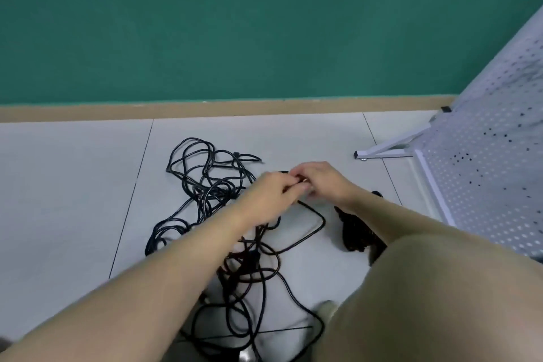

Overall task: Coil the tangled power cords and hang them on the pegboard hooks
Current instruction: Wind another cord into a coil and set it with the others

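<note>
A tangle of black power cords [205, 185] sprawls over the pale tiled floor, from the far middle down to the bottom edge. My left hand [269, 195] and my right hand [321, 182] meet above the tangle, fingers curled together around a small part of a cord. What sits between the fingertips is blurred. One loop of cord [311, 229] runs out beneath the hands. The white pegboard [482, 173] stands at the right on a white frame; no hooks show on it.
A dark bundle [357, 232] lies on the floor under my right forearm. The pegboard's white foot bar [385, 153] sticks out onto the floor at the right. A green wall with a tan skirting strip [205, 110] closes the far side.
</note>
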{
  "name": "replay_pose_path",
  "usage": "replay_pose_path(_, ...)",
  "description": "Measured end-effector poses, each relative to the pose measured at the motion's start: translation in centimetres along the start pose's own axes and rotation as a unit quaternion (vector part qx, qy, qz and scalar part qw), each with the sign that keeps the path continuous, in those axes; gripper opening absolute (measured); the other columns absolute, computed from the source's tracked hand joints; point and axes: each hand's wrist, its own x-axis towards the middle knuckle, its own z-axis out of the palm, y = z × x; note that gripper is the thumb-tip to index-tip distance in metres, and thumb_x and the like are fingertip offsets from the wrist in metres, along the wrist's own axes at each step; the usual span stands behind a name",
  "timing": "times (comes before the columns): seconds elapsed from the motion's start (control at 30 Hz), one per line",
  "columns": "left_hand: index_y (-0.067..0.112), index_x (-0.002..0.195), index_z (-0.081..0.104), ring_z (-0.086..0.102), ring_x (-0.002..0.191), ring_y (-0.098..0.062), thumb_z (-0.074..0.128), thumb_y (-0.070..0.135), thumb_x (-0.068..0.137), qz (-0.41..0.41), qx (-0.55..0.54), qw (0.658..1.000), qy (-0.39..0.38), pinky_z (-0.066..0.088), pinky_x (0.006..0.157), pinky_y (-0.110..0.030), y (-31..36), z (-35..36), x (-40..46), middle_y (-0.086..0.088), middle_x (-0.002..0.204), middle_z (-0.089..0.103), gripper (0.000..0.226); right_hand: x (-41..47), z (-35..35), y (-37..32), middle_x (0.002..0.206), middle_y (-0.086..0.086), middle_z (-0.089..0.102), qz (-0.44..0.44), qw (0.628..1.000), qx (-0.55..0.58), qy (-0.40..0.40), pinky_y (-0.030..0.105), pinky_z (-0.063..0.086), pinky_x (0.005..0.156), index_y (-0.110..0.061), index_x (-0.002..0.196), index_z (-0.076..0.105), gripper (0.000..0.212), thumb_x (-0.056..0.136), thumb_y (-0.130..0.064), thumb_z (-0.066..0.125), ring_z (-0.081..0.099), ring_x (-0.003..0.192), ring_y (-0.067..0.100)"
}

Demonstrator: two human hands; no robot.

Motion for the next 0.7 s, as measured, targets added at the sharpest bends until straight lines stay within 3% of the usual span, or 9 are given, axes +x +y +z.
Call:
replay_pose_path(0.07,0.017,0.071,0.068,0.045,0.051,-0.009,0.058,0.040,0.102,0.031,0.027,0.999,0.024,0.037,0.054,-0.030,2.8,-4.6,0.0,0.007,0.055,0.054,0.040,-1.8,-1.1,-3.1,0.096,-0.001,0.076,-0.029,0.998,-0.049,-0.014,0.024,0.052,0.068,-0.019,0.103,0.074,0.032,0.100,-0.009,0.043,0.070,0.082,0.013)
replay_pose_path(0.13,0.014,0.073,0.070,0.039,0.050,-0.013,0.060,0.040,0.101,0.056,0.035,0.997,0.045,0.033,0.050,-0.026,5.6,-9.2,-1.0,0.004,0.055,0.048,0.040,-3.9,-1.9,-6.2,0.098,-0.002,0.077,-0.080,0.990,-0.112,-0.007,0.031,0.054,0.075,-0.023,0.104,0.072,0.026,0.101,-0.014,0.047,0.072,0.091,0.014)
replay_pose_path(0.23,0.019,0.074,0.071,0.035,0.052,-0.015,0.060,0.044,0.101,0.062,0.037,0.997,0.040,0.031,0.050,-0.026,10.0,-14.8,-3.7,0.004,0.057,0.042,0.038,-7.4,-2.6,-11.4,0.086,0.000,0.078,-0.171,0.972,-0.154,0.046,0.038,0.059,0.078,-0.016,0.095,0.070,0.021,0.103,-0.028,0.056,0.074,0.086,0.008)
replay_pose_path(0.33,0.016,0.083,0.066,0.040,0.051,-0.014,0.052,0.036,0.107,0.055,-0.054,0.997,-0.004,0.037,0.046,-0.024,13.0,-19.0,-7.6,0.006,0.058,0.043,0.034,-10.1,-3.7,-16.7,0.074,-0.002,0.076,-0.238,0.948,-0.176,0.117,0.047,0.060,0.076,-0.010,0.086,0.068,0.033,0.105,-0.034,0.055,0.071,0.079,0.023)
replay_pose_path(0.43,0.012,0.092,0.063,0.051,0.057,-0.016,0.045,0.029,0.110,0.065,-0.161,0.985,0.016,0.046,0.054,-0.029,14.3,-21.7,-11.8,0.003,0.066,0.051,0.030,-12.5,-4.7,-21.4,0.067,0.004,0.072,-0.283,0.931,-0.150,0.178,0.046,0.059,0.069,-0.005,0.081,0.062,0.038,0.105,-0.034,0.057,0.064,0.069,0.024)
replay_pose_path(0.53,0.013,0.092,0.059,0.052,0.059,-0.018,0.042,0.030,0.111,0.098,-0.246,0.963,0.049,0.045,0.054,-0.030,15.7,-22.9,-15.2,0.000,0.072,0.055,0.030,-15.2,-4.4,-25.7,0.062,0.001,0.066,-0.329,0.915,-0.106,0.210,0.037,0.054,0.060,-0.014,0.074,0.059,0.035,0.104,-0.031,0.058,0.071,0.068,0.020)
replay_pose_path(0.7,0.015,0.091,0.068,0.059,0.069,-0.018,0.052,0.033,0.106,0.142,-0.291,0.944,0.058,0.048,0.061,-0.028,17.6,-23.1,-18.9,-0.003,0.084,0.066,0.028,-18.7,-1.7,-29.1,0.067,0.002,0.069,-0.369,0.905,0.012,0.212,0.027,0.056,0.059,-0.015,0.085,0.071,0.020,0.097,-0.005,0.059,0.075,0.072,0.020)
